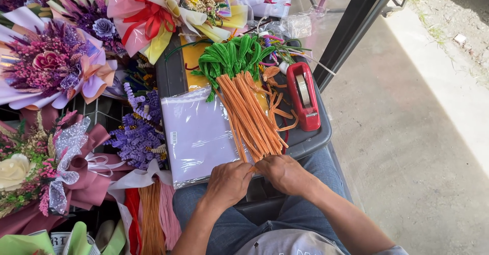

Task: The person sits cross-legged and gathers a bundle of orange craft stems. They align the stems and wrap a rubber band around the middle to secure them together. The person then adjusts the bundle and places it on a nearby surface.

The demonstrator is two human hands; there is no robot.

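A bundle of orange pipe cleaners (252,115) topped with looped green pipe cleaners (232,56) lies on a dark grey tray (316,135) across my lap. My left hand (229,182) and my right hand (285,173) meet at the bundle's near end, both pinching the orange tips. A pack of pale lilac paper in clear wrap (198,135) lies under and left of the bundle. My left hand rests on its near edge.
A red tape dispenser (303,102) stands on the tray's right side with loose orange loops beside it. Wrapped flower bouquets (48,64) crowd the left and top. A purple pipe-cleaner bunch (137,130) lies left of the tray. Bare concrete floor stretches to the right.
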